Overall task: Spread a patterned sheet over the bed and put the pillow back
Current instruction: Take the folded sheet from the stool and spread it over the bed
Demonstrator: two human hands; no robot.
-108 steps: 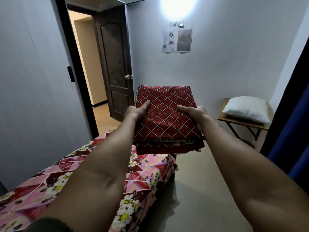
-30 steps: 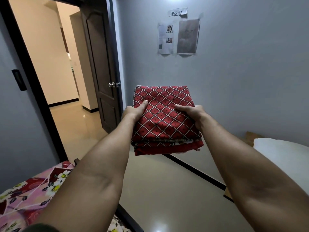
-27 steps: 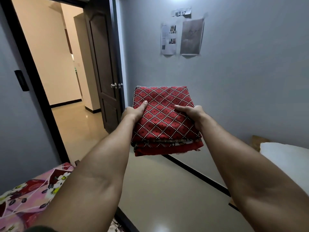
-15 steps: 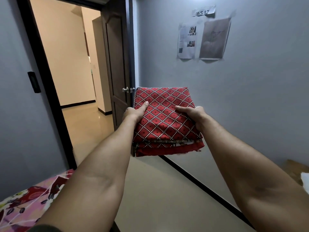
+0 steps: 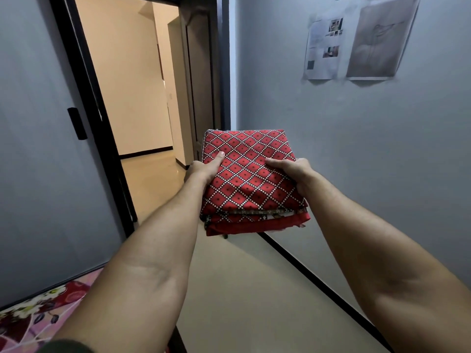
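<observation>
The sheet [image 5: 248, 179] is a folded red stack with a dotted diamond print, held out in front of you at arm's length, roughly level, above bare floor [image 5: 244, 289]. Not on the bed yet. You keep it flat and pinched from both sides, likely so the folds don't spill before you reach a spot to shake it out.

Your left hand [image 5: 204, 169] grips the stack's left edge: thumb lies on top, fingers hidden under the cloth, presumably curled beneath. Your right hand [image 5: 293, 171] clamps the right edge the same way, thumb across the top, fingers out of sight below. Both hands closed on the sheet, neither loose.

The bed [image 5: 33, 314] shows only as a corner at lower left, covered in pink floral cloth, well apart from the stack. Pillow not in view.

Beyond the stack: open doorway [image 5: 137, 93] to a lit hall, dark door [image 5: 201, 80] swung back, grey wall [image 5: 356, 149] with two papers [image 5: 354, 44] taped up.

Judgement: early stage, spreading not begun; you need to turn toward the bed and unfold.
</observation>
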